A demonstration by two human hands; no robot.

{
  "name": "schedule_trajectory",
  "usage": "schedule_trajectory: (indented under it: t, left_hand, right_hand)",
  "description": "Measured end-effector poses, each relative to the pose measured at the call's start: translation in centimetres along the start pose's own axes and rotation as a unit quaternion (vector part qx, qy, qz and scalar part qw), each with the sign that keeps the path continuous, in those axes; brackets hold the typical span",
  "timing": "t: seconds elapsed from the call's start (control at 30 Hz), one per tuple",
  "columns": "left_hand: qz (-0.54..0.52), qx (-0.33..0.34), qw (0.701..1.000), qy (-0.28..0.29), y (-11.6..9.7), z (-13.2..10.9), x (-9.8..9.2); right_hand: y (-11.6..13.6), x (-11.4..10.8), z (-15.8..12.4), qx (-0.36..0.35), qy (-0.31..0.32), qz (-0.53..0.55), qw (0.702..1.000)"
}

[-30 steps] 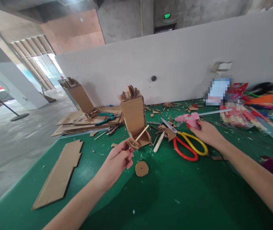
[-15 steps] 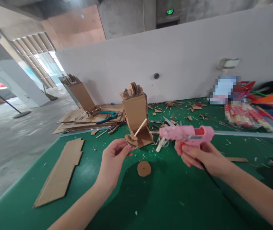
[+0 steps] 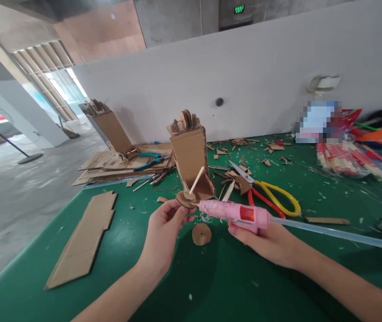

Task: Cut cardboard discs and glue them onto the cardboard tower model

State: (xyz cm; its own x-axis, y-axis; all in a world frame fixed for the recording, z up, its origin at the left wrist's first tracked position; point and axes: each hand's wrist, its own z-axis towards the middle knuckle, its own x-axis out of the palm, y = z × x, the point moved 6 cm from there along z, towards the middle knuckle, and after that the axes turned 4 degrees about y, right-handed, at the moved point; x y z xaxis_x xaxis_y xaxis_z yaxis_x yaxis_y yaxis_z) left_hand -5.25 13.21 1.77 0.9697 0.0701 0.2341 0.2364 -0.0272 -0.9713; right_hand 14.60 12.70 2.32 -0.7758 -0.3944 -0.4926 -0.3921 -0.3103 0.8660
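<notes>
Between the fingers of my left hand (image 3: 166,230) is a round cardboard disc (image 3: 183,199). A smaller disc sits on top of it, and a thin wooden stick (image 3: 197,180) rises from there, tilted to the right. My right hand (image 3: 261,241) is wrapped round a pink hot glue gun (image 3: 233,213) with a long clear glue stick (image 3: 332,232) out of its back. The gun's nozzle points left, at the right edge of the disc. Below them, a loose cardboard disc (image 3: 201,234) with a small centre hole lies on the green table (image 3: 137,290).
Behind my hands stands a cardboard box-like build (image 3: 189,154). Scissors (image 3: 274,194) with red and yellow handles lie right of it. Teal-handled pliers (image 3: 150,161) rest on stacked cardboard (image 3: 100,165). A notched cardboard sheet (image 3: 80,243) lies at left. Scraps (image 3: 241,142) litter the back.
The glue gun has moved left and down, bringing its nozzle to the disc, and the scissors behind it now show. My left hand with the disc has shifted only slightly.
</notes>
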Motion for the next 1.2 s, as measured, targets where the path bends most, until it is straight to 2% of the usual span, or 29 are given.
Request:
schedule_trajectory:
  t: [0.23,0.43,0.7,1.2]
  left_hand:
    - [-0.029,-0.033,0.999,0.009,0.7,-0.1,0.3]
    - [-0.005,-0.018,1.000,0.003,0.8,-0.1,0.1]
    - [-0.036,-0.039,0.999,-0.011,1.0,-0.3,0.1]
    - [-0.053,-0.043,0.998,0.010,1.4,-0.2,0.2]
  right_hand:
    - [1.0,0.1,0.3,-0.014,0.005,-0.021,1.000]
    - [1.0,-0.1,0.4,0.003,0.016,-0.014,1.000]
    - [0.8,0.1,0.5,0.025,0.035,0.013,0.999]
    - [0.8,0.2,0.3,0.039,0.036,0.014,0.998]
